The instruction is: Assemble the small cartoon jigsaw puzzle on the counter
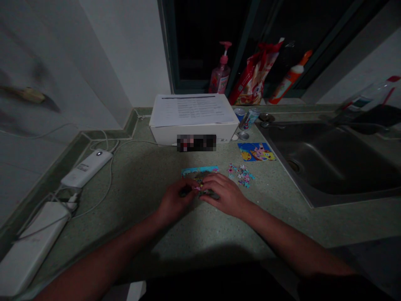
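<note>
Both of my hands meet over the counter at a partly assembled jigsaw puzzle [199,169], whose light blue top strip shows beyond my fingers. My left hand [178,198] is closed, thumb and fingertips pinching small pink and yellow puzzle pieces [198,188]. From the other side my right hand [226,194] curls its fingers and thumb onto the same small pieces. My fingers hide most of the puzzle's lower part. Just right of my right hand lies a loose heap of jigsaw pieces [243,174]. Behind that heap is a colourful cartoon picture card [257,151], flat near the sink.
A white box [194,110] topped with a printed sheet stands behind the puzzle. Cans [249,119] stand beside it, and a steel sink [313,198] is at right. White power banks [87,168] with cables lie left. A pump bottle [219,79] and red bag [255,77] line the window.
</note>
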The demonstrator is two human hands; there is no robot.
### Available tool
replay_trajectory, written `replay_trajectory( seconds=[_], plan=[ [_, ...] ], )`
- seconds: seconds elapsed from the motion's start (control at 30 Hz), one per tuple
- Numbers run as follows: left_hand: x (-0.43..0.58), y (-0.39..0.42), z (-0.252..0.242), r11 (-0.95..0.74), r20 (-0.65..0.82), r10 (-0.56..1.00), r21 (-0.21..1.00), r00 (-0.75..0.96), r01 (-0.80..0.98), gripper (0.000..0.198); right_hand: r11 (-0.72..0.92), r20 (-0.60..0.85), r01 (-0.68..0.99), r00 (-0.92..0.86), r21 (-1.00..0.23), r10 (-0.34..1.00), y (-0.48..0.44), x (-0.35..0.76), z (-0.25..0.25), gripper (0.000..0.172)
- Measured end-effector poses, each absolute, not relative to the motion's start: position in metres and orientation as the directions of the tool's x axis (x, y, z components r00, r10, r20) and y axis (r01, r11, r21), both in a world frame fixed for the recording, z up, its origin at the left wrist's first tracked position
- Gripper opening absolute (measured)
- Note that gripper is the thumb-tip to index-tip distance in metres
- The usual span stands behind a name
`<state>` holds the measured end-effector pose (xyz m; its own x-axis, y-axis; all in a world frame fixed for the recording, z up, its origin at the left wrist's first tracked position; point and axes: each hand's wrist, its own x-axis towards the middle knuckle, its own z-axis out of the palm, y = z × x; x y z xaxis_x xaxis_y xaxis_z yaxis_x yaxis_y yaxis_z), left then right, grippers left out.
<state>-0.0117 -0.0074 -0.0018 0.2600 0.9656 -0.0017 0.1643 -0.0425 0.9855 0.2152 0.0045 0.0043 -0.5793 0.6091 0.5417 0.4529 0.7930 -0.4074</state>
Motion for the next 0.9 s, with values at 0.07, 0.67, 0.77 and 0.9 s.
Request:
replay_trajectory(
  seconds=[0.07, 0.67, 0.77, 0.9],
  plan=[
    [-0.013, -0.006, -0.004, -0.045, 0.003, 0.968, 0.985, 0.249, 0.166, 0.018, 0.786, 0.548, 0.462, -0.564, -0.411, 0.618, 0.005, 0.217, 0.006, 0.011],
    [-0.009, -0.009, -0.008, -0.012, -0.039, 0.947, 0.987, 0.317, 0.159, 0.026, 0.843, 0.521, 0.401, -0.663, -0.358, 0.537, 0.006, 0.222, 0.011, 0.008],
    [-0.012, -0.007, -0.009, -0.075, 0.02, 0.966, 0.976, 0.258, 0.205, 0.02, 0.796, 0.523, 0.481, -0.601, -0.367, 0.604, 0.013, 0.232, 0.011, 0.01],
    [-0.019, -0.005, -0.011, -0.25, 0.176, 0.96, 0.89, 0.22, 0.382, 0.014, 0.678, 0.506, 0.618, -0.469, -0.397, 0.724, 0.027, 0.252, 0.005, 0.01]
  ],
)
